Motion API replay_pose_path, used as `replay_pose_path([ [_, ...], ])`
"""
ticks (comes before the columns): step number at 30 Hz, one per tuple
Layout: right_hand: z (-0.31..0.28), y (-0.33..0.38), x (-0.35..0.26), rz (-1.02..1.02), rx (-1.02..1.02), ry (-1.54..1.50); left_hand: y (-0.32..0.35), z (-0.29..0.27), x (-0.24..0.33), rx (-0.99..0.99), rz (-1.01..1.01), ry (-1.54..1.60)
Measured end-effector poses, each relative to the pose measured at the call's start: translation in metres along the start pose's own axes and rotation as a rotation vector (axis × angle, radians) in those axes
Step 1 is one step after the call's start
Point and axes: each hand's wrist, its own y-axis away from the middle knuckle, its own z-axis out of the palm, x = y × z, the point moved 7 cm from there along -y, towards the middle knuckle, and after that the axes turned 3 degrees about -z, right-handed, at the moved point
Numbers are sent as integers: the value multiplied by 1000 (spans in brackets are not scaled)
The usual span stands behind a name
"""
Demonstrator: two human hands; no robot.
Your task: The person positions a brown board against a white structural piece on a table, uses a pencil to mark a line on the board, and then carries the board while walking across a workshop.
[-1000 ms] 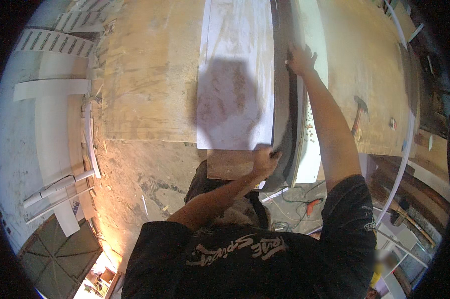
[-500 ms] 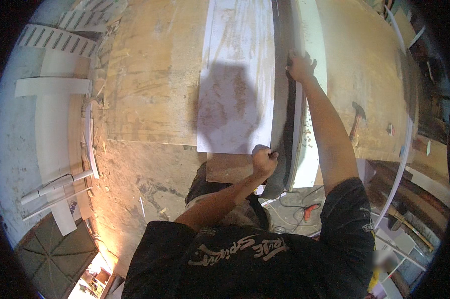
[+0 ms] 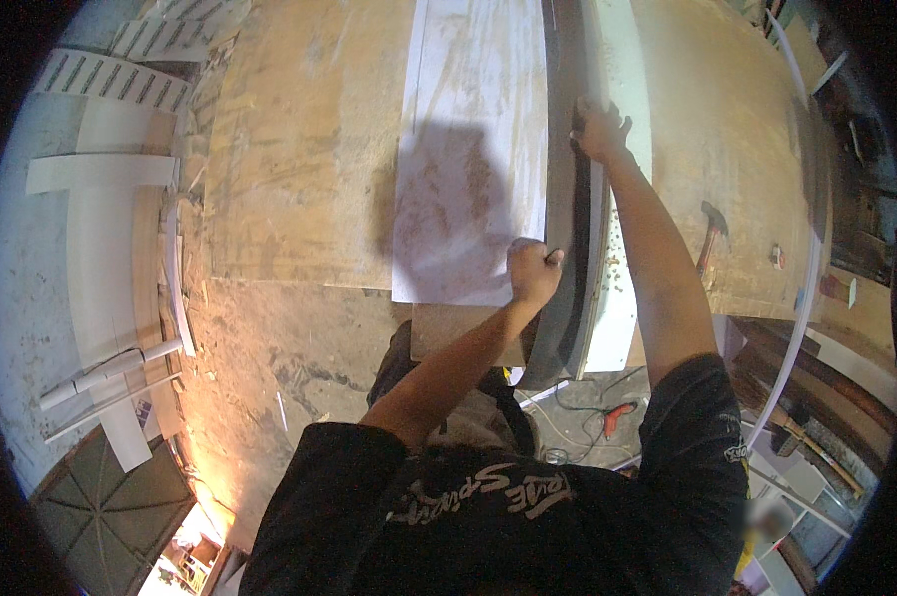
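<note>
Head cam, white board [image 3: 473, 149] long axis running away, left hand [image 3: 531, 270] gripping pencil [image 3: 553, 256], right hand [image 3: 599, 129] pressing straightedge [image 3: 566, 199].

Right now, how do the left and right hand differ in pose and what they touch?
The left hand is a closed fist near the body, holding a thin dark tool at the white sheet's edge; the right hand reaches farther out on a straight arm, pressing the dark strip. Both work along the same strip edge.
</note>
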Motion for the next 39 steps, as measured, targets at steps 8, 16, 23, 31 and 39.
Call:
replay_pose_path([
  [8, 0, -1, 0, -49, 64, 6, 122, -1, -27, -391, -349, 270],
  [16, 0, -1, 0, -49, 71, -10, 73, -14, 4, -196, -189, 324],
  [23, -2, -1, -1, -42, 58, -32, 82, -9, -2, -327, -264, 344],
  [31, -2, 2, -1, -38, 37, -12, 71, -10, -8, -217, -278, 217],
  [39, 2, -1, 1, -20, -1, 10, -3, 9, -10, -221, -287, 112],
])
